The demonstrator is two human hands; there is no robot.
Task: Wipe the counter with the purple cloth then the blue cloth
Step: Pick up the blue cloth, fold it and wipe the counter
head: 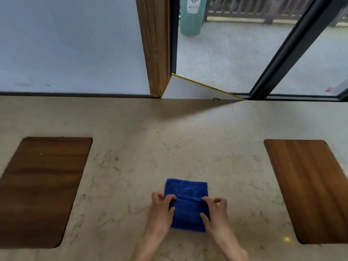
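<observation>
A blue cloth (pixel 186 191) lies folded flat on the beige marble counter (pixel 141 151), near its front edge at the centre. My left hand (pixel 162 210) pinches the cloth's left side, fingers on a fold line across the middle. My right hand (pixel 214 211) pinches the right side of that same fold. Both thumbs rest on the nearer half of the cloth. No purple cloth shows in the head view.
A dark wooden inset panel (pixel 43 189) sits in the counter at the left, and a lighter wooden one (pixel 308 189) at the right. Behind the counter stand a white wall, a wooden post (pixel 154 46) and a window with dark frames.
</observation>
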